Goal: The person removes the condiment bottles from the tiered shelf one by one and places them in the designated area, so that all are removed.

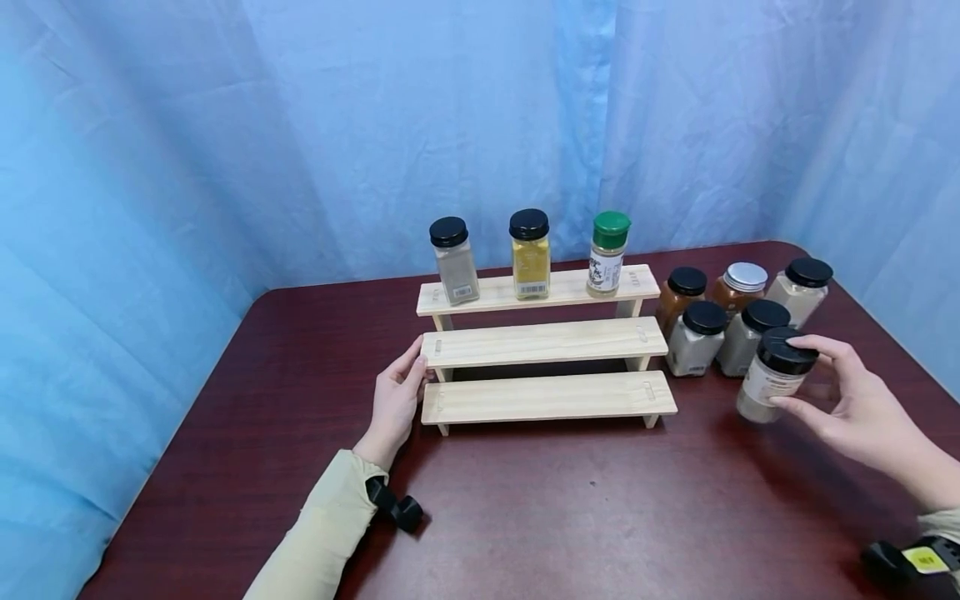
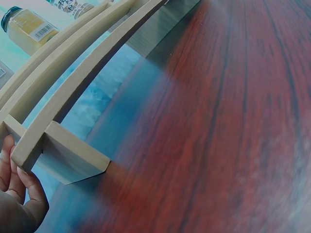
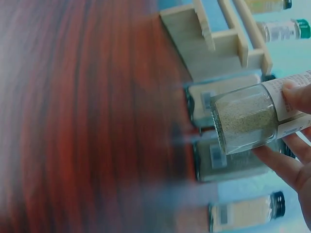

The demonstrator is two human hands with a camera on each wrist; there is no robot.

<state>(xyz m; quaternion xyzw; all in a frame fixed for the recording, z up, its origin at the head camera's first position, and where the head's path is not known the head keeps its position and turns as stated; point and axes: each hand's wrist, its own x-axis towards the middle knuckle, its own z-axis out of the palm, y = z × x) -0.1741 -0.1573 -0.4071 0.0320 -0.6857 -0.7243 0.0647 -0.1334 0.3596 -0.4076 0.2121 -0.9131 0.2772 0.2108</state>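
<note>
A wooden three-step rack stands on the dark red table. My left hand holds its left end at the middle step, thumb in front and fingers behind, as the left wrist view shows by the board end. My right hand grips a spice jar with a black lid and white label, right of the rack. Pale speckled powder shows in this jar in the right wrist view, and it tilts slightly. On the top step stand a grey-powder jar, a yellow-powder jar and a green-capped jar.
Several more jars cluster right of the rack, behind the held one: a black-lidded pale jar, a grey one, a silver-lidded brown one and a far-right pale one. Blue curtains hang behind the table.
</note>
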